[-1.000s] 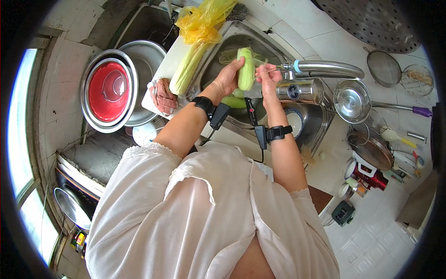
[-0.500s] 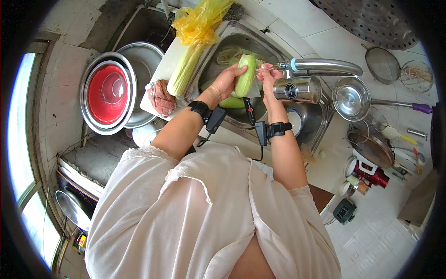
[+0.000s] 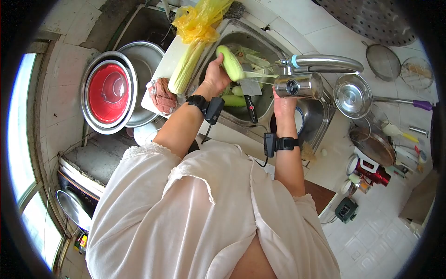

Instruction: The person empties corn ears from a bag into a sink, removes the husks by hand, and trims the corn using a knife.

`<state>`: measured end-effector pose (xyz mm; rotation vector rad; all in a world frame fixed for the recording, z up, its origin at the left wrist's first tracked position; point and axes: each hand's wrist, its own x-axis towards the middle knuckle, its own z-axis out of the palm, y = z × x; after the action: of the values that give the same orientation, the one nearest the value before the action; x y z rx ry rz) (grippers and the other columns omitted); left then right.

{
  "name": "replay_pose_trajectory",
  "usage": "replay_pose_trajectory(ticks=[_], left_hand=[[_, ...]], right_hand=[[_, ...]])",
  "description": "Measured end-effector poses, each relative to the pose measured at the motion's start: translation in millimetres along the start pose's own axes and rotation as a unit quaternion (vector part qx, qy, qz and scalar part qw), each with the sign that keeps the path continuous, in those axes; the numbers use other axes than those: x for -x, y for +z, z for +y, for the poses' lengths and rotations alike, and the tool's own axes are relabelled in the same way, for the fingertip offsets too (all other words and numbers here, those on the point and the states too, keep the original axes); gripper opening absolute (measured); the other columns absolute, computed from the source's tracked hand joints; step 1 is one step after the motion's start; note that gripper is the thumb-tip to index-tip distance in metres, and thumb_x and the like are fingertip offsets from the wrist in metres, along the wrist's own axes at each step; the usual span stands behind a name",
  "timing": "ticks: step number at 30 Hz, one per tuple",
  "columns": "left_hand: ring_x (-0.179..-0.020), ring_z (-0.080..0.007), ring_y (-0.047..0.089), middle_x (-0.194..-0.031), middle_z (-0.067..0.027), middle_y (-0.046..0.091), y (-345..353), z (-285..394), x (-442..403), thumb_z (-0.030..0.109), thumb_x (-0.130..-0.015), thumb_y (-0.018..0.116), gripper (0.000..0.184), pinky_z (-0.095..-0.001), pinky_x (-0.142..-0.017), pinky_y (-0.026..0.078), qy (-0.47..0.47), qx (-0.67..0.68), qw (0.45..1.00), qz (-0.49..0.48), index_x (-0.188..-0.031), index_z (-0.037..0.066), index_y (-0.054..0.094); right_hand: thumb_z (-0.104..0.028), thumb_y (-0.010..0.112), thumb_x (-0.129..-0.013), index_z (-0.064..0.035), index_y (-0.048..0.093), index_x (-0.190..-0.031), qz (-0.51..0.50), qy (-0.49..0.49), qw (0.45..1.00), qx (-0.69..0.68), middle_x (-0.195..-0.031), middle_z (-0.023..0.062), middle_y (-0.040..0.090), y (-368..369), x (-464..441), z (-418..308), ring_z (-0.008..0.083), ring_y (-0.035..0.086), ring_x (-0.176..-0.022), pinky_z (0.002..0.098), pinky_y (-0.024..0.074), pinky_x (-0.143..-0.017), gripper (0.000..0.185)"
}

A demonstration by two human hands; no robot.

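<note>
Over the sink (image 3: 260,41), the left hand (image 3: 215,78) clamps the corn (image 3: 231,63); behind the cup (image 3: 304,86), the right hand's grip (image 3: 284,104) I cannot tell. Husking seems the step; the next pull needs steadiness.

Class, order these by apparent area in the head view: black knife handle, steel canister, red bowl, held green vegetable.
1. Red bowl, largest
2. Steel canister
3. Held green vegetable
4. Black knife handle, smallest
</note>
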<state>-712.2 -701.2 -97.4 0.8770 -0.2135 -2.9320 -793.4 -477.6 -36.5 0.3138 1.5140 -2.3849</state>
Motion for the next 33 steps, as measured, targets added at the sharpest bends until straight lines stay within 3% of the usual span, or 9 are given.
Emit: replay_pose_trajectory(ticks=[5, 9, 10, 15, 19, 22, 26, 30, 33], left_hand=[[-0.121, -0.0345, 0.061, -0.130, -0.0179, 0.062, -14, -11, -12, 0.043, -0.111, 0.043, 0.050, -0.0533, -0.108, 0.046, 0.054, -0.017, 0.994, 0.094, -0.139, 0.002, 0.050], [-0.121, -0.0337, 0.059, -0.131, -0.0173, 0.061, -2, -22, -2, 0.043, -0.108, 0.050, 0.051, -0.0499, -0.108, 0.046, 0.013, -0.048, 0.996, 0.077, -0.141, 0.003, 0.049], [-0.122, -0.0331, 0.059, -0.131, -0.0169, 0.061, 2, -24, 1, 0.042, -0.107, 0.052, 0.052, -0.0490, -0.108, 0.045, -0.002, -0.091, 0.994, 0.063, -0.141, 0.004, 0.049], [-0.125, -0.0293, 0.055, -0.137, -0.0136, 0.058, 26, -32, 17, 0.044, -0.105, 0.045, 0.049, -0.0445, -0.108, 0.044, -0.035, -0.095, 0.994, -0.030, -0.140, 0.011, 0.052], [-0.124, -0.0265, 0.055, -0.134, -0.0101, 0.058, 17, -48, 7, 0.038, -0.105, 0.048, 0.041, -0.0447, -0.107, 0.043, 0.024, -0.146, 0.988, -0.051, -0.143, 0.020, 0.052], [-0.125, -0.0261, 0.053, -0.136, -0.0079, 0.056, 23, -33, 24, 0.034, -0.104, 0.053, 0.042, -0.0442, -0.106, 0.042, 0.019, -0.201, 0.979, -0.016, -0.142, 0.019, 0.052], [-0.123, -0.0256, 0.053, -0.135, -0.0067, 0.056, 8, -25, 30, 0.033, -0.103, 0.057, 0.042, -0.0436, -0.105, 0.042, -0.002, -0.272, 0.962, -0.014, -0.142, 0.019, 0.052], [-0.116, -0.0221, 0.057, -0.122, -0.0045, 0.062, 8, -25, 30, 0.032, -0.102, 0.062, 0.034, -0.0424, -0.101, 0.045, -0.059, -0.181, 0.981, -0.047, -0.132, 0.016, 0.057], [-0.113, -0.0202, 0.058, -0.118, -0.0032, 0.064, 12, -23, 23, 0.030, -0.106, 0.058, 0.027, -0.0381, -0.100, 0.046, -0.004, -0.177, 0.981, -0.076, -0.127, 0.014, 0.059]], right_hand=[[-0.022, 0.050, -0.108, -0.0088, 0.059, -0.138, -0.071, -0.039, 0.995, -0.052, -0.134, 0.0078, 0.063, -23, -13, -38, 0.0230, 0.059, -0.125, 0.0433, 0.0454, -0.110, 0.033], [-0.013, 0.059, -0.103, -0.0075, 0.060, -0.136, -0.050, -0.061, 0.990, 0.114, -0.139, 0.0066, 0.061, -7, -8, -26, 0.0215, 0.060, -0.125, 0.0409, 0.0473, -0.109, 0.033], [-0.014, 0.064, -0.101, -0.0104, 0.061, -0.136, -0.098, -0.081, 0.942, 0.310, -0.136, 0.0063, 0.062, -44, -46, 5, 0.0205, 0.060, -0.124, 0.0390, 0.0472, -0.107, 0.035], [-0.025, 0.073, -0.098, 0.0010, 0.062, -0.130, -0.170, -0.240, 0.782, 0.549, -0.113, 0.0068, 0.071, -2, -49, 41, 0.0169, 0.066, -0.103, 0.0329, 0.0516, -0.092, 0.043], [-0.017, 0.078, -0.094, 0.0025, 0.066, -0.126, -0.168, -0.054, 0.912, 0.370, -0.105, 0.0056, 0.074, 47, -11, 48, 0.0121, 0.067, -0.094, 0.0282, 0.0518, -0.089, 0.040], [-0.016, 0.079, -0.093, 0.0024, 0.069, -0.122, -0.200, 0.033, 0.943, 0.265, -0.107, 0.0064, 0.074, 48, -7, 38, 0.0125, 0.067, -0.096, 0.0293, 0.0522, -0.090, 0.036], [-0.011, 0.075, -0.094, -0.0007, 0.071, -0.113, -0.158, -0.082, 0.909, 0.377, -0.101, 0.0070, 0.073, 31, -17, 45, 0.0139, 0.067, -0.090, 0.0299, 0.0536, -0.086, 0.021], [-0.010, 0.072, -0.096, -0.0040, 0.066, -0.108, -0.163, -0.014, 0.917, 0.363, -0.092, -0.0003, 0.065, 35, -14, 43, 0.0115, 0.060, -0.086, 0.0275, 0.0509, -0.084, 0.014], [-0.011, 0.069, -0.099, -0.0076, 0.060, -0.112, -0.111, 0.030, 0.960, 0.257, -0.104, 0.0013, 0.062, 38, -5, 44, 0.0130, 0.059, -0.096, 0.0283, 0.0495, -0.089, 0.017]])
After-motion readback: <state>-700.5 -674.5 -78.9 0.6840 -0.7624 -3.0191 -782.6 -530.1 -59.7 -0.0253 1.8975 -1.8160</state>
